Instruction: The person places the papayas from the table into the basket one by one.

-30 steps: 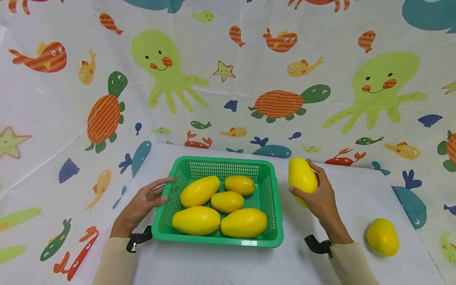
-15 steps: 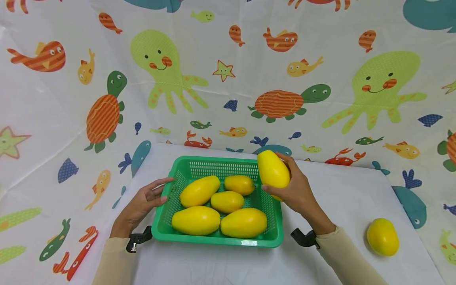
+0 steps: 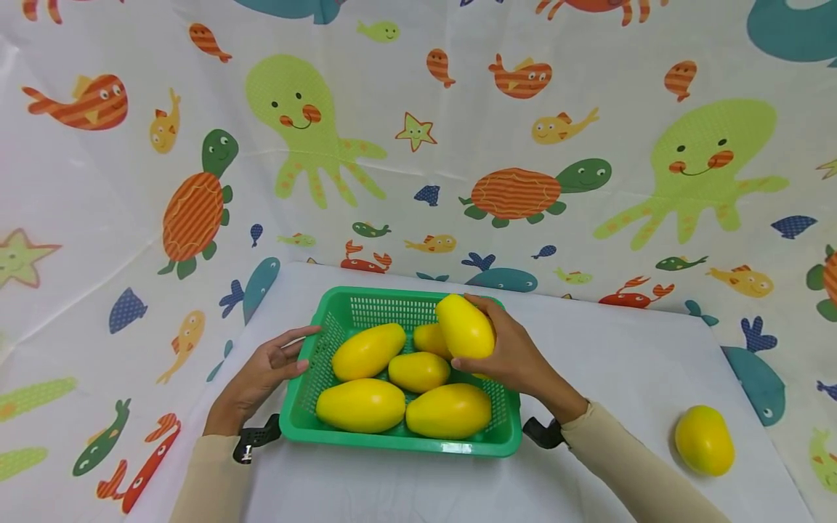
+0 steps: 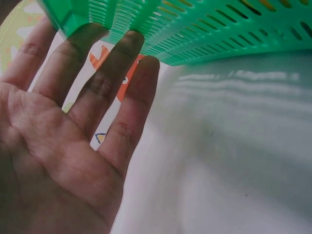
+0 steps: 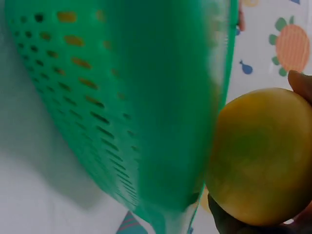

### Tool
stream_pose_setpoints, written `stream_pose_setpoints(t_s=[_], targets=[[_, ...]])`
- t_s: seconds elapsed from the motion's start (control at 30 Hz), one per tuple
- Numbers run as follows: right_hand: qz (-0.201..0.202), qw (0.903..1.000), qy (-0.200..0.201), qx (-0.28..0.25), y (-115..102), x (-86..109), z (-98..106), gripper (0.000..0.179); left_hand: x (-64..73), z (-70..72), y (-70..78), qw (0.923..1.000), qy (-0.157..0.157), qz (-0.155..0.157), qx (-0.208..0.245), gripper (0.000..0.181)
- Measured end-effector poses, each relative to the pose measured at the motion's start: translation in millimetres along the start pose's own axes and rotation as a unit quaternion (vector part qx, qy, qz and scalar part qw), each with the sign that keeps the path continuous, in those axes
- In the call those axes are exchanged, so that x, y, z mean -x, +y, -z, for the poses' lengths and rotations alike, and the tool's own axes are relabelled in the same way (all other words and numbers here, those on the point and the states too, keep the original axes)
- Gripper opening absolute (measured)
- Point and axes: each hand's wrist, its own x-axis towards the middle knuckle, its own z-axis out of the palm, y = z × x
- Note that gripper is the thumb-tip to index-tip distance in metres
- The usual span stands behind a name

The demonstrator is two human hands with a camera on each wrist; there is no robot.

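My right hand (image 3: 506, 347) grips a yellow mango (image 3: 466, 327) above the right part of a green plastic basket (image 3: 400, 444). In the right wrist view the mango (image 5: 263, 156) shows at the basket's rim, with fingertips around it. Several more yellow mangoes lie in the basket, among them a front-left mango (image 3: 361, 405) and a front-right mango (image 3: 448, 411). The held mango partly covers a rear mango (image 3: 428, 340). My left hand (image 3: 264, 374) is at the basket's left side, its fingers extended. In the left wrist view the fingertips (image 4: 134, 39) are against the slotted wall (image 4: 214, 34).
Another yellow mango (image 3: 704, 441) lies on the white tablecloth (image 3: 621, 363) at the far right. Behind the table hangs a white cloth (image 3: 379, 87) printed with sea animals. A black strap (image 3: 544, 433) sits on my right wrist.
My right hand has carried the mango leftward from beside the basket to over its right part. The left hand has stayed at the basket's left side.
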Motion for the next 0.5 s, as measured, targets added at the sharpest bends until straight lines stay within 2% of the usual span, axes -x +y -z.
stream_pose_setpoints(t_s=[0.27, 0.5], targets=[[0.012, 0.9993, -0.034, 0.013, 10.2, -3.8, -9.0, 0.101, 0.4, -0.6, 1.1, 0.9997, 0.010, 0.009, -0.018, 0.058], [0.035, 0.9964, -0.048, 0.060, 16.7, -4.9, -18.3, 0.106, 0.0, -1.6, 2.5, 0.9997, 0.010, 0.012, -0.018, 0.058]])
